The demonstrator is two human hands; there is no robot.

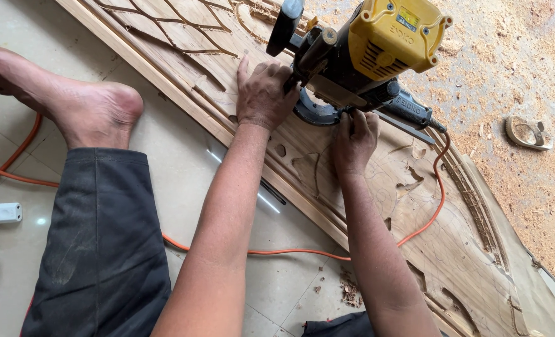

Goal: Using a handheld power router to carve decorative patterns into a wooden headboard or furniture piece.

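Note:
A yellow and black power router (358, 56) stands on a long carved wooden panel (452, 249) that lies on the floor. My left hand (263, 93) rests on the wood beside the router's round base, fingers curled against the machine's black side. My right hand (354, 138) is closed at the near edge of the base, pinching it. The panel bears cut lattice lines, recessed leaf shapes and small holes. An orange power cable (436, 206) runs from the router across the panel and onto the tiles.
My bare foot (90, 109) and dark trouser leg (102, 249) lie left of the panel on pale tiles. A white plug adapter (7, 213) sits at far left. Sawdust covers the floor at right, with a sandal (528, 132) there. Wood chips (350, 291) lie near the panel's edge.

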